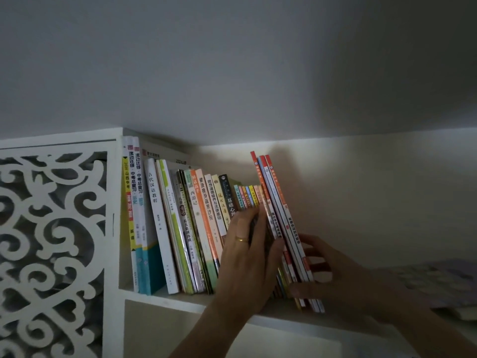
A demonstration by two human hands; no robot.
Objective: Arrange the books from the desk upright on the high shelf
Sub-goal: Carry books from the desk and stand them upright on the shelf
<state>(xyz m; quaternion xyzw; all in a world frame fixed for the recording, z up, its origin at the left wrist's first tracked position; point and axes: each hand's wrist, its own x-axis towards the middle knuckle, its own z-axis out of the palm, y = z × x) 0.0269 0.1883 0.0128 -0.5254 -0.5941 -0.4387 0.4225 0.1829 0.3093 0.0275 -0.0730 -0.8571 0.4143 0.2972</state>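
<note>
Row of books stands upright on the white shelf, leaning slightly, starting at the carved panel on the left. At the row's right end, three tall thin books with red tops lean left against small colourful ones. Left hand, ring on one finger, lies flat with straight fingers pressed against the spines just left of the thin books. Right hand grips the thin books low down from the right, fingers curled round their lower edge. Dim light, grey wall above.
</note>
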